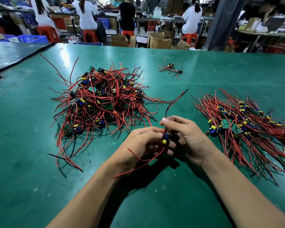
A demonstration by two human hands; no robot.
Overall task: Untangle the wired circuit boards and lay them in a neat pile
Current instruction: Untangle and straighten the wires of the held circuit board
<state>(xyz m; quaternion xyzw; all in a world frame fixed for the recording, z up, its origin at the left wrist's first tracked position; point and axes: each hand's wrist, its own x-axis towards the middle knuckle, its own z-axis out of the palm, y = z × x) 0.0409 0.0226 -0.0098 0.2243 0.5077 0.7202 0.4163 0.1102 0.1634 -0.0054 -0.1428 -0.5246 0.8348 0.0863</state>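
A big tangled heap of circuit boards with red and black wires lies at the centre left of the green table. On the right lies a flatter pile of boards, wires all running the same way. Between the two, above the table, my left hand and my right hand hold one small board with blue and yellow parts. My right hand's fingers pinch its red-and-black wire pair, which rises up and to the right. Two red wires trail down over my left wrist.
A small loose cluster of wired boards lies farther back on the table. A dark table adjoins at the far left. Beyond the far edge are cardboard boxes, red stools and several seated people at benches.
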